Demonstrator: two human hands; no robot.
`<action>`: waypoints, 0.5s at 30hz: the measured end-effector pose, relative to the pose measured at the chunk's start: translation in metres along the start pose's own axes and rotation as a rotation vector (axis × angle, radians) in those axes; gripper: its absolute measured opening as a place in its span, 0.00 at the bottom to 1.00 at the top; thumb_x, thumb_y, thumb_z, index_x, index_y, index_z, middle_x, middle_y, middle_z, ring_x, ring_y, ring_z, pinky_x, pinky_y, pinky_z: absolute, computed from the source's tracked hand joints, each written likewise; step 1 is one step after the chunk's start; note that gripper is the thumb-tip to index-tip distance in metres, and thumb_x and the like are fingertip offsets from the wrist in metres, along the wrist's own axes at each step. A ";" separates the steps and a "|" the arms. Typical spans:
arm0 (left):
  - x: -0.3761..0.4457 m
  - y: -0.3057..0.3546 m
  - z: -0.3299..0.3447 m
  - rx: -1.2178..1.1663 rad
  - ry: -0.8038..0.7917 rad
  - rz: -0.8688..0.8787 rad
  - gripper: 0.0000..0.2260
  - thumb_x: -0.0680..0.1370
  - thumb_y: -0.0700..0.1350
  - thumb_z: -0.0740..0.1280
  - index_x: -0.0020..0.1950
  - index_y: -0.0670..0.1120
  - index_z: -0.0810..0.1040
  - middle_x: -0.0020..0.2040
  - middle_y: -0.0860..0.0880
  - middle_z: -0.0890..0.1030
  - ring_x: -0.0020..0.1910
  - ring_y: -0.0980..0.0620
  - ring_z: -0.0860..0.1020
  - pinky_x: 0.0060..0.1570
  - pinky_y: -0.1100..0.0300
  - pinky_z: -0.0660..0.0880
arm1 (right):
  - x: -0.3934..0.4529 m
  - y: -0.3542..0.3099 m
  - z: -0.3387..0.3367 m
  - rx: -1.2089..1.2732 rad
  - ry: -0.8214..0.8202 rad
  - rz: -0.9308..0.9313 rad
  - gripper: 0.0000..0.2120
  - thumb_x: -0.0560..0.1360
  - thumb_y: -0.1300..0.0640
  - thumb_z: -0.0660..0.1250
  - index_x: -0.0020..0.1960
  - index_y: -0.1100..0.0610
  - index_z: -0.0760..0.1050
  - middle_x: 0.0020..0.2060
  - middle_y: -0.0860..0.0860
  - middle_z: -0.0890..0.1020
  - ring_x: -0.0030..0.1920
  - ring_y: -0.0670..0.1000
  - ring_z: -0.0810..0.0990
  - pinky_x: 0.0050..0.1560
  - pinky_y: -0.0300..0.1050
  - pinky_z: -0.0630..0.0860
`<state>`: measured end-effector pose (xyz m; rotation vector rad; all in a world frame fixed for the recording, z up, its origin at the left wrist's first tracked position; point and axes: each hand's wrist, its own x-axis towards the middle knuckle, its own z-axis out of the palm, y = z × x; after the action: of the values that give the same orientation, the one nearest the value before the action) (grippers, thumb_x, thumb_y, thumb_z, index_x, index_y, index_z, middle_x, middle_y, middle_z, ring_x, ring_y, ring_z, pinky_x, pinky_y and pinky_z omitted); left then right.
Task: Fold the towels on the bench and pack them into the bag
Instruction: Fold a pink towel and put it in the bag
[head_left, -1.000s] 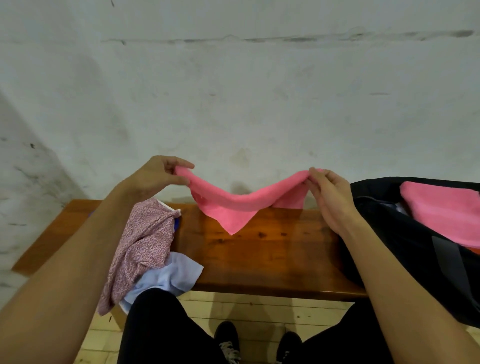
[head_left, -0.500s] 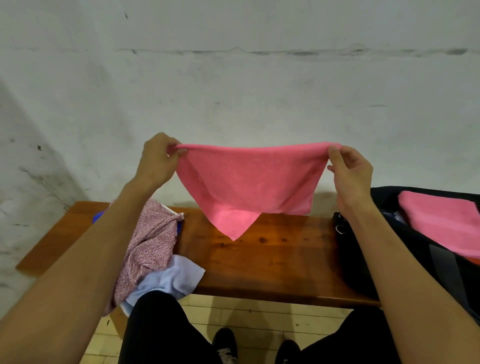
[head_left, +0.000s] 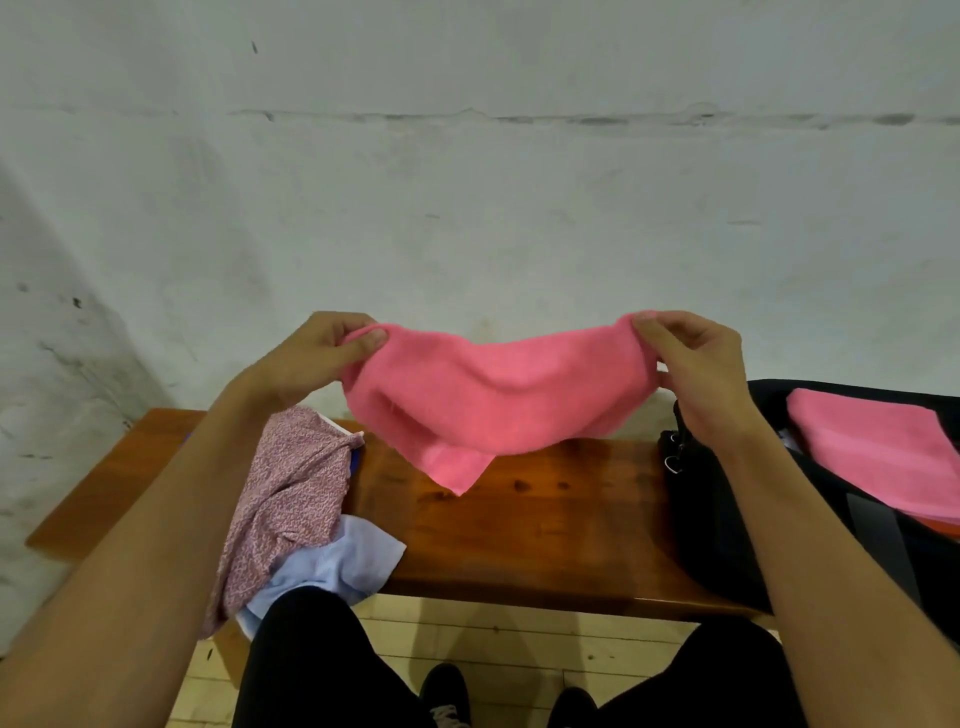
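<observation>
Head view, pink towel (head_left: 493, 400) pinched between left hand (head_left: 317, 353), right hand (head_left: 696, 364)

Blk trousers (head_left: 311, 665) (bare forearms), dark shoes (head_left: 447, 693)

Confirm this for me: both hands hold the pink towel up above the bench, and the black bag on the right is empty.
Not quite. In the head view the left hand and right hand do hold the pink towel above the bench, but the black bag is not empty: a folded pink towel already lies in it.
</observation>
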<state>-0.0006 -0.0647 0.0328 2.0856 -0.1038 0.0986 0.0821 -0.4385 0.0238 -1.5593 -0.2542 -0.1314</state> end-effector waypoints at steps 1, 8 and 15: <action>-0.004 -0.001 -0.003 -0.067 -0.092 -0.016 0.20 0.77 0.55 0.66 0.50 0.36 0.78 0.38 0.39 0.75 0.38 0.46 0.72 0.40 0.52 0.69 | -0.002 -0.004 -0.001 0.008 -0.066 0.015 0.03 0.73 0.53 0.73 0.45 0.49 0.85 0.47 0.50 0.86 0.50 0.52 0.84 0.43 0.50 0.81; -0.015 0.018 -0.016 -0.442 -0.147 0.020 0.15 0.74 0.54 0.71 0.47 0.41 0.80 0.37 0.48 0.79 0.33 0.54 0.77 0.35 0.64 0.75 | -0.001 -0.027 -0.008 0.284 -0.172 0.045 0.10 0.65 0.46 0.74 0.42 0.52 0.85 0.40 0.48 0.85 0.44 0.46 0.82 0.46 0.40 0.79; 0.000 0.011 -0.009 -0.398 0.006 -0.099 0.15 0.78 0.50 0.65 0.56 0.40 0.80 0.44 0.47 0.81 0.41 0.54 0.79 0.41 0.63 0.78 | 0.009 0.002 -0.006 0.308 0.000 0.226 0.07 0.77 0.54 0.70 0.54 0.54 0.83 0.45 0.48 0.83 0.42 0.47 0.78 0.39 0.41 0.74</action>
<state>-0.0020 -0.0623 0.0465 1.6899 -0.0136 0.0215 0.0921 -0.4437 0.0245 -1.2706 -0.0912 0.0827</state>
